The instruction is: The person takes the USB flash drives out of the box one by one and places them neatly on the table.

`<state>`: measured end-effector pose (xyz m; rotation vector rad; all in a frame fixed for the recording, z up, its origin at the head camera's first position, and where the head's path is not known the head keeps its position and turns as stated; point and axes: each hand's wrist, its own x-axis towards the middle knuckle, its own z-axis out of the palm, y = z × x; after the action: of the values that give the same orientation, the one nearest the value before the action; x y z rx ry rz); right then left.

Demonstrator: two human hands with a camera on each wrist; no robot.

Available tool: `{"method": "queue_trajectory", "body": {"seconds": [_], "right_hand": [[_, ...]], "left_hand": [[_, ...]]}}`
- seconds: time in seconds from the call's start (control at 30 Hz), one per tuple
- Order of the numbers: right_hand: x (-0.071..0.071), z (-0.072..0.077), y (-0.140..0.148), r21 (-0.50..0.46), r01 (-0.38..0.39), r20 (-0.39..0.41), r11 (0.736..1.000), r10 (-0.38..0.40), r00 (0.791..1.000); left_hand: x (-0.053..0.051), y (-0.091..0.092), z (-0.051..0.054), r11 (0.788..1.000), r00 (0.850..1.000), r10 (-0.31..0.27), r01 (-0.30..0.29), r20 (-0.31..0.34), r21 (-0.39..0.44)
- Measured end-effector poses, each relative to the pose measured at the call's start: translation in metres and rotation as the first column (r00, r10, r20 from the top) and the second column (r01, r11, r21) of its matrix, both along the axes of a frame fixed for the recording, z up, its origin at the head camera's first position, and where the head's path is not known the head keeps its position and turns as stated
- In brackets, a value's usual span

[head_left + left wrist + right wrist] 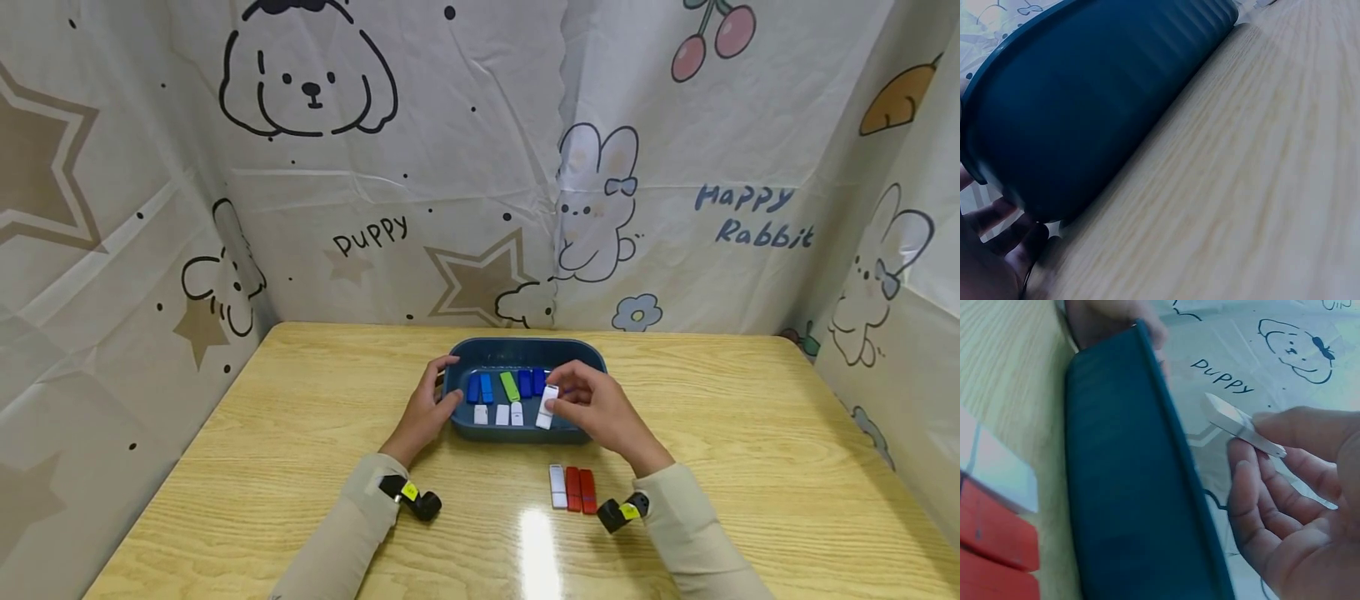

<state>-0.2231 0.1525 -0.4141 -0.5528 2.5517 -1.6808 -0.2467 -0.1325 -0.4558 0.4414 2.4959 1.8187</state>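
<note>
A dark blue plastic bin [502,434] stands on the table, with several blue and white USB sticks and one green USB stick [510,387] lying inside. My left hand [422,417] grips the bin's left end, its thumb at the rim; in the left wrist view, fingers [1013,237] lie against the outer wall. Above the right part of the bin, my right hand [603,408] pinches a white USB stick [547,407] between thumb and fingers. The right wrist view shows this white stick [1235,419] tilted, above the rim. Some sticks behind the right hand are partly hidden.
In front of the bin, one white USB stick [558,487] and two red USB sticks [573,489] lie side by side, near the right wrist's camera. A printed cloth [480,192] hangs behind and beside the wooden table [300,467].
</note>
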Motion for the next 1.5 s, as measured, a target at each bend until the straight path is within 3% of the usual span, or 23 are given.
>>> {"method": "queue_trajectory", "body": {"seconds": [0.27, 0.57, 0.87, 1.2, 1.5], "right_hand": [[0.006, 0.008, -0.002, 0.038, -0.139, 0.033, 0.990, 0.138, 0.990], [0.010, 0.006, -0.005, 0.155, -0.275, 0.053, 0.949, 0.270, 0.961], [0.012, 0.001, -0.005, 0.225, -0.313, 0.100, 0.923, 0.297, 0.950], [0.013, -0.006, -0.012, 0.274, -0.348, 0.118, 0.896, 0.328, 0.937], [0.012, -0.013, -0.015, 0.384, -0.344, 0.088, 0.857, 0.337, 0.937]], "left_hand": [[-0.001, 0.002, 0.002, 0.999, 0.999, 0.036, -0.036, -0.019, -0.001], [-0.002, 0.003, 0.000, 0.997, 0.996, 0.077, -0.076, -0.047, 0.018], [0.001, 0.005, 0.002, 0.987, 0.985, 0.158, -0.156, -0.067, 0.032], [0.002, 0.003, 0.002, 0.988, 0.986, 0.156, -0.156, -0.057, 0.015], [0.001, 0.003, 0.002, 0.988, 0.986, 0.156, -0.156, -0.058, -0.002]]}}
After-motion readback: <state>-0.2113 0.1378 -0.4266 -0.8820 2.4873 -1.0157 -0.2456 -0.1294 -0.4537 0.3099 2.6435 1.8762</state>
